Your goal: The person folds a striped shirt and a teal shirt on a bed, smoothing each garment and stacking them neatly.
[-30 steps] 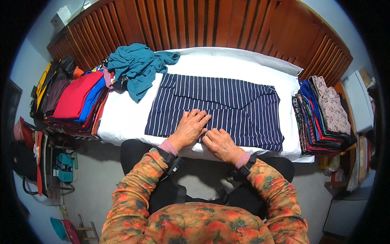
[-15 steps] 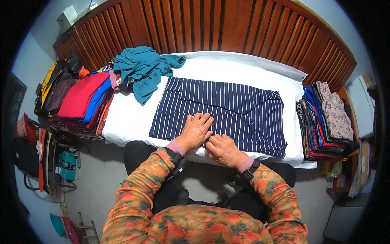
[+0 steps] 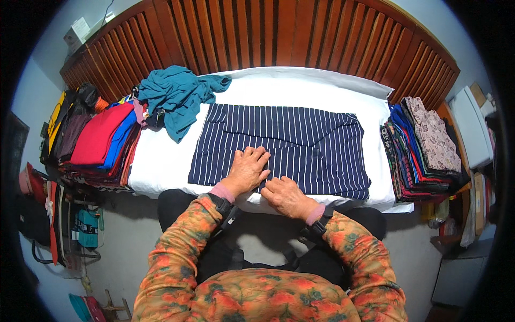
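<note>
A navy garment with thin white stripes [image 3: 300,137] lies spread flat across a white-covered table [image 3: 161,161]. My left hand [image 3: 247,170] rests flat on its near half, fingers spread and pointing away from me. My right hand [image 3: 287,194] lies beside it at the garment's near edge, fingers bent down onto the cloth; whether it pinches the fabric I cannot tell. Both wrists carry black straps over orange patterned sleeves.
A crumpled teal garment [image 3: 174,96] lies at the table's far left. A pile of red, blue and dark clothes [image 3: 99,139] sits at the left, a folded stack of patterned fabrics [image 3: 424,145] at the right. A slatted wooden headboard [image 3: 279,32] stands behind.
Both hands have slid a little toward me along the striped garment's near half, staying close together. The garment lies the same.
</note>
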Tool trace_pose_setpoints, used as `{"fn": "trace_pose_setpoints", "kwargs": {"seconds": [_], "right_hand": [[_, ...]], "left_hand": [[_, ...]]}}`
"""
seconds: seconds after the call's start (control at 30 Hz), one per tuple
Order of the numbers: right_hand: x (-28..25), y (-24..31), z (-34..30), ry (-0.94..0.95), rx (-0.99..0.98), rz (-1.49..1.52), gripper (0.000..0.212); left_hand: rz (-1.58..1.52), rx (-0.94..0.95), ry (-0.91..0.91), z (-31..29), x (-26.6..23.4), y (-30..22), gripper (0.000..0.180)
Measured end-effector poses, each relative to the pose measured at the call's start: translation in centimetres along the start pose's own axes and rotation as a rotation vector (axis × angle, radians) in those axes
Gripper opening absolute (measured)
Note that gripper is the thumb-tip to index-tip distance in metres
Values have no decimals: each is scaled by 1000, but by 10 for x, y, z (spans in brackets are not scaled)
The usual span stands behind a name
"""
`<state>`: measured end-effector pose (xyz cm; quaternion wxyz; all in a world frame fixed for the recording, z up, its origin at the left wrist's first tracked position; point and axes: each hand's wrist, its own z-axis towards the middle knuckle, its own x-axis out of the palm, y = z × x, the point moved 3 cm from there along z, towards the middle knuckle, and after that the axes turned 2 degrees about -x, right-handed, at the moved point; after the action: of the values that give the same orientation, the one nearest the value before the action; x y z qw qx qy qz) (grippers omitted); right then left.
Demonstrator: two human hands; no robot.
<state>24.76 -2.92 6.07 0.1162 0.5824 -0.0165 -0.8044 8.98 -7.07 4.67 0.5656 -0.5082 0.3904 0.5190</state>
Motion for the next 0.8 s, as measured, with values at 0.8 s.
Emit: {"fn": "trace_pose_setpoints", "kwargs": {"seconds": [0.8], "right_hand": [[3, -10, -1, -37, 63, -92, 21]], "left_hand": [[-22, 39, 6, 13, 5, -1, 36]]}}
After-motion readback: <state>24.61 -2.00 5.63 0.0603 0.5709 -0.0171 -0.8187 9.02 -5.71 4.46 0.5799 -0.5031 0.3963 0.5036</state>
